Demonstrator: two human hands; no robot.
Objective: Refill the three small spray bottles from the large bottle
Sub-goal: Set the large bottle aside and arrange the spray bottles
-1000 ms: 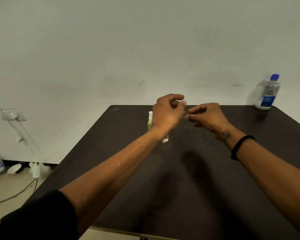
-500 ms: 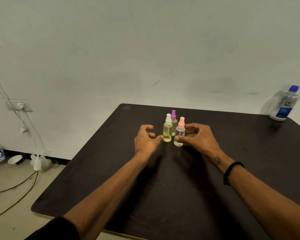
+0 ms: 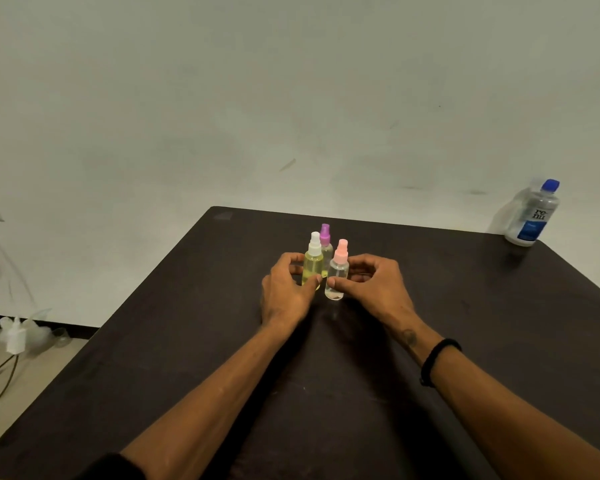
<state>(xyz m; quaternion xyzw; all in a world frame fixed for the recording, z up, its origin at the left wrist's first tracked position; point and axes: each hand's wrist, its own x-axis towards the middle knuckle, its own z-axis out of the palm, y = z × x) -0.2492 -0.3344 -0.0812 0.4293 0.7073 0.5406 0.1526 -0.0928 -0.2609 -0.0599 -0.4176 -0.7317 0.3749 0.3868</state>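
Two hands point(image 3: 286, 289) (cupped) grip the spray bottles point(image 3: 313, 268).

the purple-capped bottle point(image 3: 325, 244) sits behind the other two, so only its cap and a sliver of the body show. left hand point(image 3: 286, 292) covers the lower left of the white-capped bottle point(image 3: 313, 263), can't see its base. small print on the big bottle point(image 3: 533, 213) is too blurry to read past "renu". the surface point(image 3: 326, 393) gets cut off at the bottom and right edges. white stuff on the floor point(image 3: 18, 332) at far left is too smeared to identify.
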